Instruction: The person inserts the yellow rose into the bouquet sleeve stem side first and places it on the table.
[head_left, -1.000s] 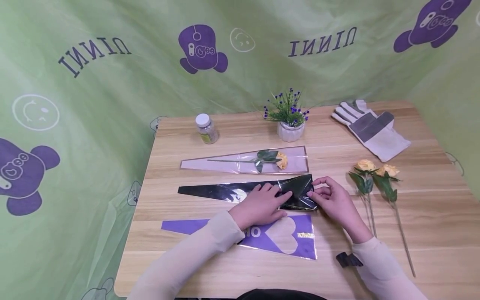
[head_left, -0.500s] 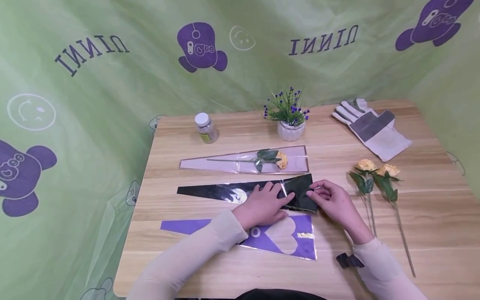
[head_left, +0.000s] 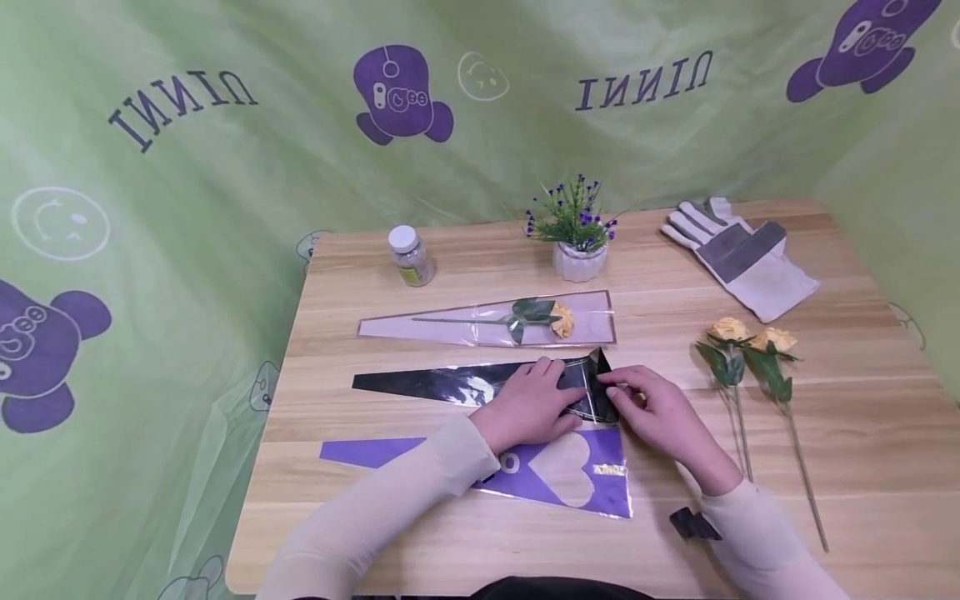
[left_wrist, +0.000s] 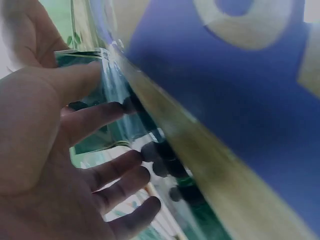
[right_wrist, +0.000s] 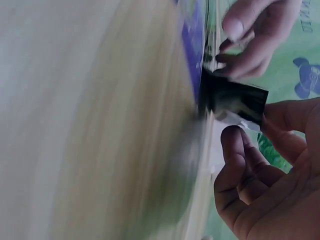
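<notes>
A long tapered black flower sleeve (head_left: pixel 420 383) lies across the table's middle. My left hand (head_left: pixel 528 404) rests on it, fingers spread and pressing it down; in the left wrist view its fingertips (left_wrist: pixel 125 165) meet the glossy film. At the sleeve's wide right end, my right hand (head_left: pixel 652 412) pinches the edge with thumb and fingers. That end stands bent up as a dark flap (right_wrist: pixel 242 100) in the right wrist view. A purple sleeve (head_left: pixel 525 483) with a heart lies nearer me, partly under my left forearm.
Behind the black sleeve lies a clear sleeve (head_left: pixel 390 328) holding an artificial yellow rose (head_left: pixel 562 320). Two loose roses (head_left: pixel 727 330) lie at right, below work gloves (head_left: pixel 750 258). A potted plant (head_left: pixel 580 260) and a white-capped bottle (head_left: pixel 412 262) stand at the back. A black bow (head_left: pixel 693 524) lies by my right sleeve.
The sleeve's wide end, flat half a second ago, is now bent up and leftward. My right hand has moved slightly left with that edge; my left hand keeps its place nearly unchanged.
</notes>
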